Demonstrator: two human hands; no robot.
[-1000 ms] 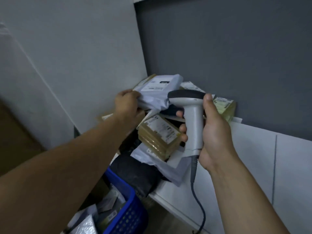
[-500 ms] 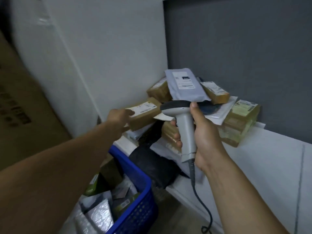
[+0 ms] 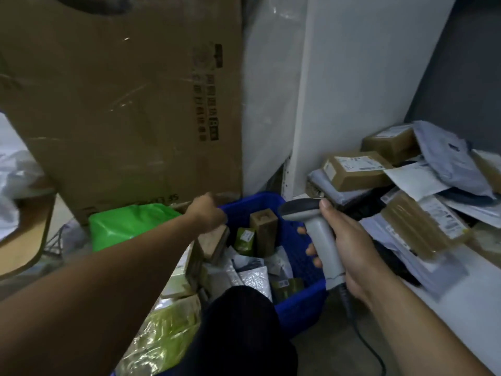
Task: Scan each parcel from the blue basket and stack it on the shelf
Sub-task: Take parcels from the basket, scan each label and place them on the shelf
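The blue basket (image 3: 298,301) stands on the floor below me, filled with several parcels: small brown boxes (image 3: 264,230), green packets (image 3: 245,240) and silver mailers (image 3: 254,278). My left hand (image 3: 208,213) is over the basket's far left side, just above a brown parcel (image 3: 215,244); its fingers curl downward, out of sight. My right hand (image 3: 349,248) grips the grey barcode scanner (image 3: 320,240) over the basket's right rim. On the white shelf (image 3: 474,308) at the right lies a pile of brown boxes (image 3: 355,169) and grey mailers (image 3: 447,156).
A large cardboard box (image 3: 122,104) leans against the wall behind the basket. Left of the basket lies a green bag (image 3: 127,226), and a yellow-green wrapped parcel (image 3: 162,335) sits lower down. My dark-clothed knee (image 3: 238,321) covers the basket's near edge. The scanner cable (image 3: 366,340) hangs toward the floor.
My left hand let go of the grey mailer on the shelf pile and swung down left to the basket. My view turned down and left; the right hand still holds the scanner.
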